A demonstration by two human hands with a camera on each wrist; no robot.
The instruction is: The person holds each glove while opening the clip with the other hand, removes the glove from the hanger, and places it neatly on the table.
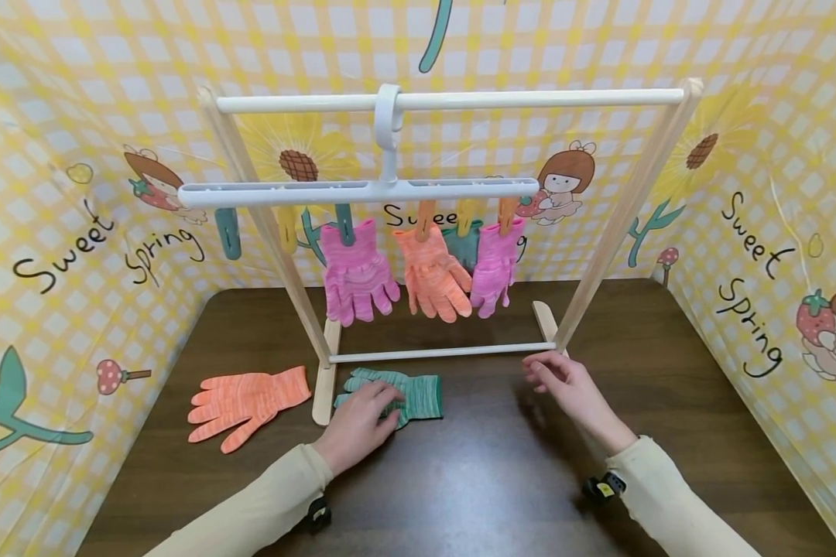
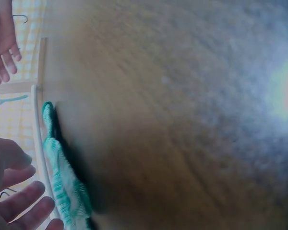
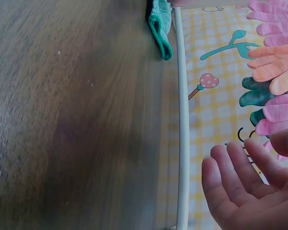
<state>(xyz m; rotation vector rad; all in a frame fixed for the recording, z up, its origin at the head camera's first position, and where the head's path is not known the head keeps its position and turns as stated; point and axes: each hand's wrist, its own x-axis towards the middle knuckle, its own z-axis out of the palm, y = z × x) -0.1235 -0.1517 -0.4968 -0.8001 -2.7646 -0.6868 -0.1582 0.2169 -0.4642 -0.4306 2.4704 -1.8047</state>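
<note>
My left hand (image 1: 364, 418) is over a green knitted glove (image 1: 425, 397) that lies flat on the table, its cuff to the right. In the left wrist view the fingers (image 2: 21, 201) are loosely bent and grip nothing; whether they touch the glove (image 2: 65, 177) I cannot tell. Near the foot of the rack's right post is my right hand (image 1: 564, 387), raised with relaxed fingers and holding nothing. Left of the green glove, an orange glove (image 1: 247, 404) lies spread out. Two pink gloves (image 1: 358, 275), an orange one (image 1: 435, 278) and a partly hidden green one (image 1: 462, 246) hang from clips.
A wooden rack (image 1: 599, 224) stands on the dark table (image 1: 488, 472), with a low white crossbar (image 1: 446, 353). From its top rod hangs a pale hanger (image 1: 320, 191), whose blue clip (image 1: 228, 234) and yellow clip (image 1: 288, 230) at the left hold nothing. Checked cloth (image 1: 97, 100) surrounds the table.
</note>
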